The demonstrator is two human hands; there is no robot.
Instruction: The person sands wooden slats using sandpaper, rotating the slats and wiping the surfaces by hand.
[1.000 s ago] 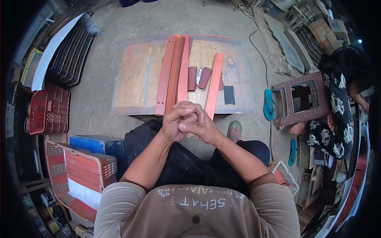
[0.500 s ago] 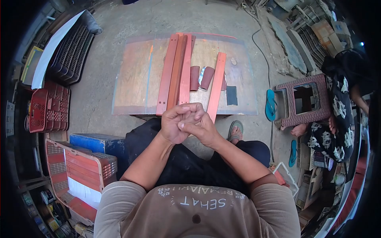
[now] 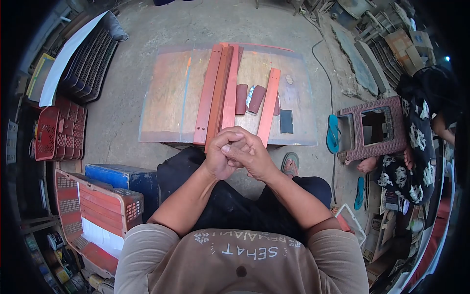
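My left hand (image 3: 220,158) and my right hand (image 3: 253,158) are clasped together above my lap, fingers closed around each other. I see no object between them. Just beyond, several reddish-painted wooden slats (image 3: 202,105) lie side by side on a low plywood-topped table (image 3: 169,98). A single lighter red slat (image 3: 269,110) lies apart to the right, its near end close to my right hand. Between the slats sit curled pieces of brown sandpaper (image 3: 256,99), and a flat dark rectangular piece (image 3: 286,121) rests at the right.
At left stand a red plastic crate (image 3: 61,130), a blue box (image 3: 120,174) and an orange basket (image 3: 105,196) with red slats. A person in patterned clothing (image 3: 416,132) sits at right beside a woven-look stool (image 3: 377,126). Teal flip-flops (image 3: 333,134) and a cable lie on the floor.
My hands stay clasped; they have shifted slightly and the fingers have closed more tightly over each other. The view has tilted a little. The slats and sandpaper stay in place on the table.
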